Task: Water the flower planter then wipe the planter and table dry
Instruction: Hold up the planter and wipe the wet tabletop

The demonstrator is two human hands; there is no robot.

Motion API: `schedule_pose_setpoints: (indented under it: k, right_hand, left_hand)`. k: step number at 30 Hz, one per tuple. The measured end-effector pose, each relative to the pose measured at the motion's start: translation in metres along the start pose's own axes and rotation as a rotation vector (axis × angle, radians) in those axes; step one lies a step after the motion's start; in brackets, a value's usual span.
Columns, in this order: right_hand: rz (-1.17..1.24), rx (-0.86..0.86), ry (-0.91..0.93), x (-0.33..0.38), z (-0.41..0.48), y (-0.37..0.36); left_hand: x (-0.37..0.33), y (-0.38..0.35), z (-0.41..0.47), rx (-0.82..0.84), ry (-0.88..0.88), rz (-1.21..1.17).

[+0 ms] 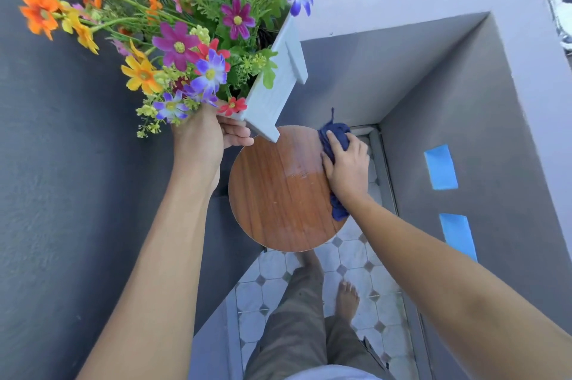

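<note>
A white wooden planter [272, 91] full of bright artificial flowers [185, 45] is lifted and tilted above the far left of a small round wooden table [278, 194]. My left hand [210, 138] grips the planter's near end from underneath. My right hand [346, 166] presses a dark blue cloth [335, 135] flat on the table's right edge. A pale wet sheen shows on the tabletop beside the cloth.
Grey walls close in on the left [62, 194] and right [464, 101], with two blue tape strips [441, 167] on the right wall. Below the table lie patterned floor tiles [269, 283] and my bare feet [346, 296].
</note>
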State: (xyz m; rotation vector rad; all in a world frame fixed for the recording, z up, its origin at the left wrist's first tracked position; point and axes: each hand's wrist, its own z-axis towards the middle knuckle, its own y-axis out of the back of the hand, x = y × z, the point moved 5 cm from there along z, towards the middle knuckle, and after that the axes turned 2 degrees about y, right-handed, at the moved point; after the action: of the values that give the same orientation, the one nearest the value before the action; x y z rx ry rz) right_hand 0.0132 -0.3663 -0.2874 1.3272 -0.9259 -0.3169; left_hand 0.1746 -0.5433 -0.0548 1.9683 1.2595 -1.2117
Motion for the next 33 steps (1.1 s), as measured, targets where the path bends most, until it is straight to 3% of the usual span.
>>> schedule_pose_setpoints:
  k: [3,8,14,22,24,29,33]
  right_hand:
    - [0.040,-0.047,-0.079,-0.015,-0.024,0.000]
    - [0.058,-0.060,0.065,0.017,-0.043,-0.008]
    - [0.136,0.093,0.483,0.090,-0.084,-0.028]
    - [0.172,0.205,0.755,0.096,-0.129,-0.039]
    - [0.149,0.161,0.690,0.070,-0.114,-0.030]
    - [0.119,0.015,0.186,-0.013,-0.072,0.008]
    - [0.107,0.060,0.199,-0.022,-0.080,0.013]
  left_hand:
    - [-0.003,0.000,-0.002,-0.065,-0.011,0.029]
    - [-0.003,0.000,-0.002,-0.093,-0.012,0.039]
    - [0.000,-0.001,-0.002,-0.101,-0.008,0.047]
    - [0.002,0.003,-0.002,-0.111,-0.010,0.045]
    - [0.002,0.004,-0.003,-0.116,-0.005,0.044]
    - [0.001,0.003,-0.003,-0.102,-0.001,0.043]
    - [-0.002,-0.004,-0.005,-0.100,-0.012,0.043]
